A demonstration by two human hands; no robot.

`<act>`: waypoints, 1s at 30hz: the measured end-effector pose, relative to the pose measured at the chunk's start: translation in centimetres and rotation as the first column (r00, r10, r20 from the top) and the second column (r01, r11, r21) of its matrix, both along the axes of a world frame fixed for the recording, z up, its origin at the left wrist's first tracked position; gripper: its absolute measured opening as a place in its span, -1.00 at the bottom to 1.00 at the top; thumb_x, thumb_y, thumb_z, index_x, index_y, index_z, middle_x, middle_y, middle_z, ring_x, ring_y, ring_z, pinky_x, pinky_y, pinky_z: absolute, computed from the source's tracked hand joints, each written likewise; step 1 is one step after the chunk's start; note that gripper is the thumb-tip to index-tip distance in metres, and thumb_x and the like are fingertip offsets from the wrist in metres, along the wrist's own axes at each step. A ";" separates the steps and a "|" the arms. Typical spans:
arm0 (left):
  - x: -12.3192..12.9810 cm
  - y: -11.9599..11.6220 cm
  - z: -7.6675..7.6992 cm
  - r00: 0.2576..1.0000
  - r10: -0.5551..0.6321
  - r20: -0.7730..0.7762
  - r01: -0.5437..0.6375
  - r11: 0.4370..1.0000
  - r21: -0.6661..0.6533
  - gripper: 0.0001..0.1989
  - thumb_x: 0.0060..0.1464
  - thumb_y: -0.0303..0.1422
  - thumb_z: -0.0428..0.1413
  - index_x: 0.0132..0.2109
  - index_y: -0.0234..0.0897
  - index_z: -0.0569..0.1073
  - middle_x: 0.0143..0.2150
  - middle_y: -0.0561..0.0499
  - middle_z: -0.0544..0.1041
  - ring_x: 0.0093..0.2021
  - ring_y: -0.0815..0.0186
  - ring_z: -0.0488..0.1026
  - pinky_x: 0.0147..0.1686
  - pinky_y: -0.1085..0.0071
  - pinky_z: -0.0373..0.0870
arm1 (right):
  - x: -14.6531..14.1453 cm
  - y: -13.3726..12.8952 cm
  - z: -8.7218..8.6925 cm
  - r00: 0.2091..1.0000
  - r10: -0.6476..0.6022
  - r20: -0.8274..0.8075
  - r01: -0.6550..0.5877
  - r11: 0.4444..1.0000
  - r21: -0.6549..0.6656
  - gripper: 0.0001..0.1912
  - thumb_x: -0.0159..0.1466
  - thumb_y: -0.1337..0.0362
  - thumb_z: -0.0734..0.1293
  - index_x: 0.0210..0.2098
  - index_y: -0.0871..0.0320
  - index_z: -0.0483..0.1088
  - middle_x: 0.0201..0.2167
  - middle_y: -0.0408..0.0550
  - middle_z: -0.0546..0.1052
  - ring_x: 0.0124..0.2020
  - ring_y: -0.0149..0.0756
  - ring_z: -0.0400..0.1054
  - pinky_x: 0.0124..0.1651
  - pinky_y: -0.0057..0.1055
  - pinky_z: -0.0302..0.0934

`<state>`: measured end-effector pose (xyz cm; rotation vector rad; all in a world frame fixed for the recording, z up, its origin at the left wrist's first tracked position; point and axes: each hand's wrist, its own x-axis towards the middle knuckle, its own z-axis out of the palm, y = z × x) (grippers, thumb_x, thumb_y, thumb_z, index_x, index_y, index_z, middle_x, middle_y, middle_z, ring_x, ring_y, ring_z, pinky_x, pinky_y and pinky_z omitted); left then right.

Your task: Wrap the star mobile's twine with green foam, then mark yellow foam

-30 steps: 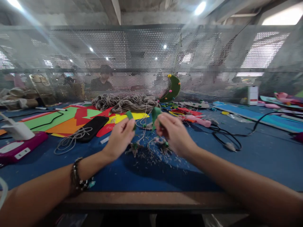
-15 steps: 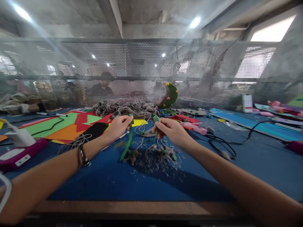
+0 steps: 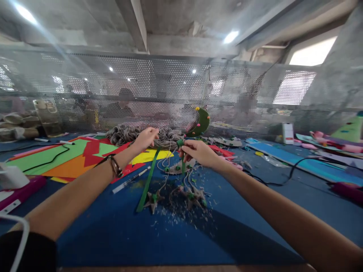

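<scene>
Left hand (image 3: 146, 138) had just released green strip (image 3: 149, 179), now lying on blue counter (image 3: 99, 230) beside grey star (image 3: 153, 207); its fingers hung loosely open near grey cord bundle (image 3: 121, 134). Right hand (image 3: 198, 153) pinched rolled green piece (image 3: 180, 143) above grey crescent (image 3: 171, 169); work apparently rested there.

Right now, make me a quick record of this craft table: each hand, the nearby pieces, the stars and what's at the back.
Left hand: raised, fingers parted, no strip visibly gripped
Right hand: pinching a curled green strip
Nearby: long green strip, below the left hand and apart from it
Stars: gray stars with green centres, on the blue tabletop
Scraps: pale clippings, scattered around the stars
Back: gray cord bundle; dark green crescent with colored pompoms
</scene>
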<state>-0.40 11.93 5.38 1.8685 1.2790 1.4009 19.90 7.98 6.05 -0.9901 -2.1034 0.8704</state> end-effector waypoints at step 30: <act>2.5 -3.7 -1.6 0.722 -0.480 0.497 0.615 0.776 -0.144 -0.57 -0.12 -0.04 0.04 -0.64 -0.31 0.19 -0.73 0.18 0.10 -0.69 0.53 0.04 -0.65 0.55 0.02 | -2.8 0.0 0.7 0.943 0.302 -0.139 -0.304 0.953 0.001 -0.88 0.20 0.33 0.13 -0.24 0.13 0.10 -0.64 -0.28 0.32 -0.66 -0.57 0.19 -0.59 -0.55 0.14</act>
